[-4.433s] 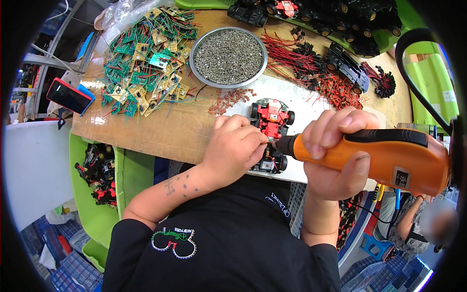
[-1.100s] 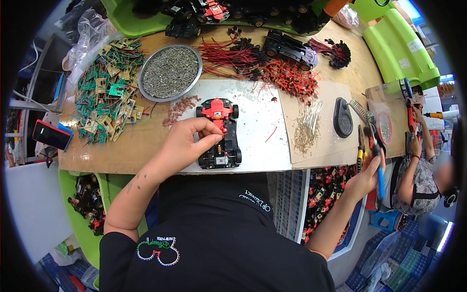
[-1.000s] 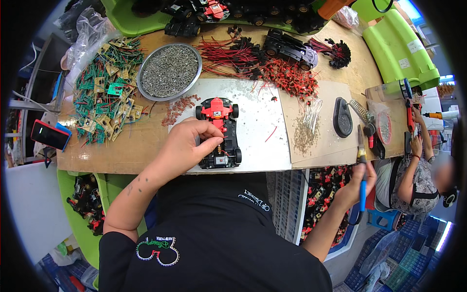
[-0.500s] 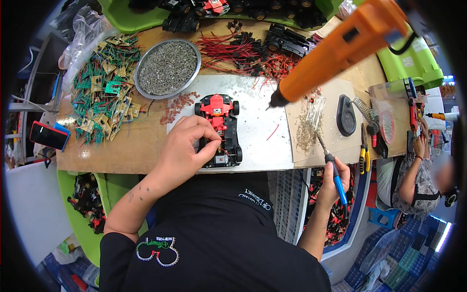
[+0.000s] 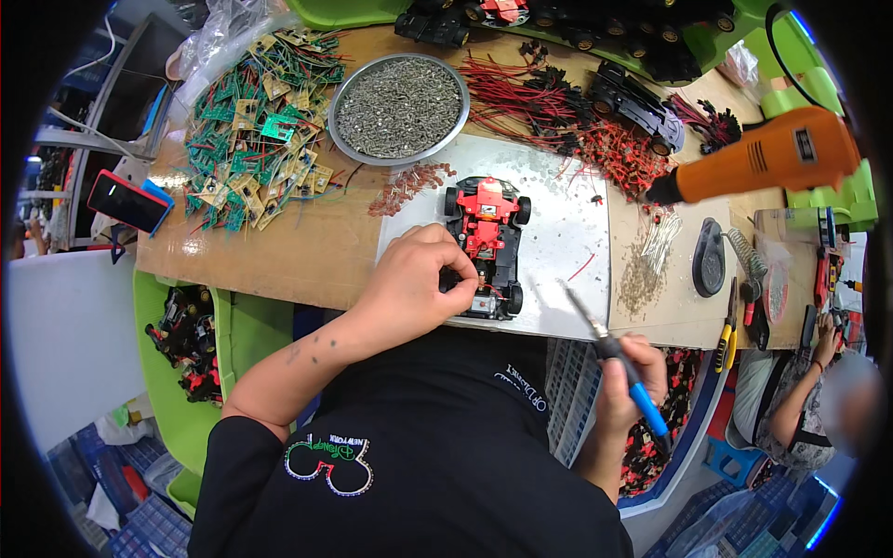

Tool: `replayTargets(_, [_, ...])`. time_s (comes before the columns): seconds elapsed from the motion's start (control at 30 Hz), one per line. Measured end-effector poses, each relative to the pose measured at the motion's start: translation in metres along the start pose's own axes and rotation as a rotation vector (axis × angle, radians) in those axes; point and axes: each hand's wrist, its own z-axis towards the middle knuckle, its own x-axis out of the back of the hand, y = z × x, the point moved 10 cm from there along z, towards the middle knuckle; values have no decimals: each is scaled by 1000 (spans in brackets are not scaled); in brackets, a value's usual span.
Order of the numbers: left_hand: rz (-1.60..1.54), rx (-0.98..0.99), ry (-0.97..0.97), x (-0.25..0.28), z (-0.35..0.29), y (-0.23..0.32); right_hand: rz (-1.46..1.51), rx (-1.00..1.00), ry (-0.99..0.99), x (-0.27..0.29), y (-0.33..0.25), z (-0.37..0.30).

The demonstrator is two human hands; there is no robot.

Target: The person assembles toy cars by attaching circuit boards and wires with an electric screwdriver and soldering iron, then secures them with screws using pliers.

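Round metal pan [image 5: 352, 88] of probably screws [image 5: 400, 95]

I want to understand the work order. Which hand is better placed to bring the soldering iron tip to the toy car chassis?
The right hand, probably. It already grips the blue-handled soldering iron, its tip pointing toward the toy car chassis. The left hand is occupied holding the chassis on the white sheet.

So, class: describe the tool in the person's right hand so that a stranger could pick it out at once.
Start at the white mat on the brown workbench, where the left hand steadies a red toy car chassis. Just off its lower right corner, the right hand holds a soldering iron. Unlike the fat orange power screwdriver hanging above, it is pencil-thin, with a blue handle and bare metal tip.
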Motion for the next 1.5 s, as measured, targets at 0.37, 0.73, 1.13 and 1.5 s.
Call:
replayTargets(0.37, [84,-23,3,1,-1,1,9,-7,-275,-70,-2,4])
replayTargets(0.73, [122,-68,43,1,-1,4,15,41,-299,-68,-5,11])
replayTargets(1.13, [131,-73,-26,0,1,5,170,-83,-172,-72,3,14])
replayTargets(1.5, [121,-204,-145,-2,-5,3,57,-94,-90,-50,21,14])
